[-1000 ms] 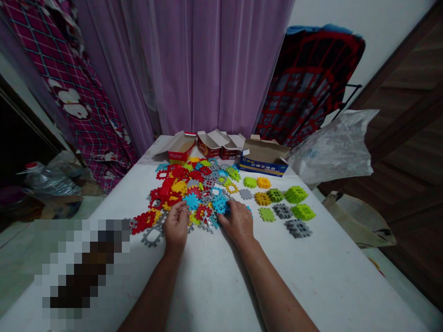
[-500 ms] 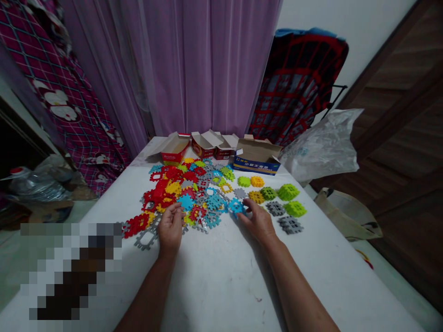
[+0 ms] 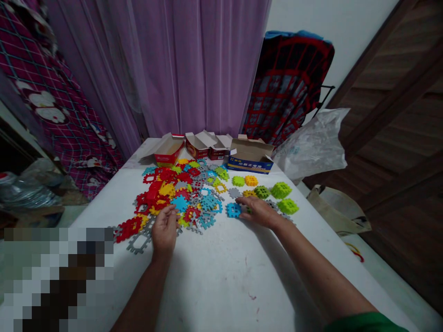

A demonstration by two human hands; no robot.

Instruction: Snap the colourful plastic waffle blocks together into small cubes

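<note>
A heap of flat interlocking plastic tiles (image 3: 180,193) in red, yellow, blue, grey and green lies on the white table (image 3: 221,286). My left hand (image 3: 164,228) rests at the heap's near edge, its fingers curled on the tiles there. My right hand (image 3: 259,211) lies flat with fingers stretched out, just right of a lone blue tile (image 3: 233,210) and over the grey tiles. Beside it stand assembled cubes: green ones (image 3: 281,190), a lower green one (image 3: 287,206), and a yellow one (image 3: 251,180).
Open red cartons (image 3: 168,152) and a blue-sided cardboard box (image 3: 249,157) stand at the table's far edge, before a purple curtain. A clear plastic bag (image 3: 313,146) hangs off the right side. A pixelated patch covers the lower left corner.
My right hand slid a blue tile out of the heap to the right and now lies past it, by the cubes. The left hand stayed at the heap's edge.
</note>
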